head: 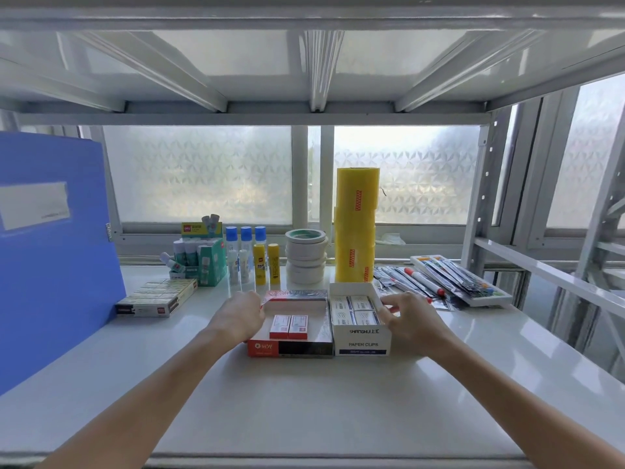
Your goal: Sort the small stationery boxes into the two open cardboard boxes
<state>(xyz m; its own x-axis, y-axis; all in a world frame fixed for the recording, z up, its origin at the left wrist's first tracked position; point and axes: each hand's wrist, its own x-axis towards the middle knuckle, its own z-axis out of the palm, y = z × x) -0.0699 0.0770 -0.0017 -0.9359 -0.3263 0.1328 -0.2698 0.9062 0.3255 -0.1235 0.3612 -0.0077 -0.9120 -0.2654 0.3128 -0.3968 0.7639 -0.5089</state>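
Two open cardboard boxes stand side by side on the white shelf. The red and black box (291, 348) on the left holds two small red-and-white boxes (288, 327). The white box marked PAPER CLIPS (363, 343) on the right holds several small white boxes (354, 310). My left hand (240, 316) grips the left wall of the red box, fingers at its raised flap. My right hand (407, 316) rests against the right wall of the white box, fingertips on its rim.
A flat pack of small boxes (157, 297) lies left of the red box beside a blue folder (50, 245). Behind stand glue sticks (199, 262), glue bottles (252, 255), tape rolls (306, 258) and a tall yellow roll (355, 228). Pens and a tray (449, 279) lie at right.
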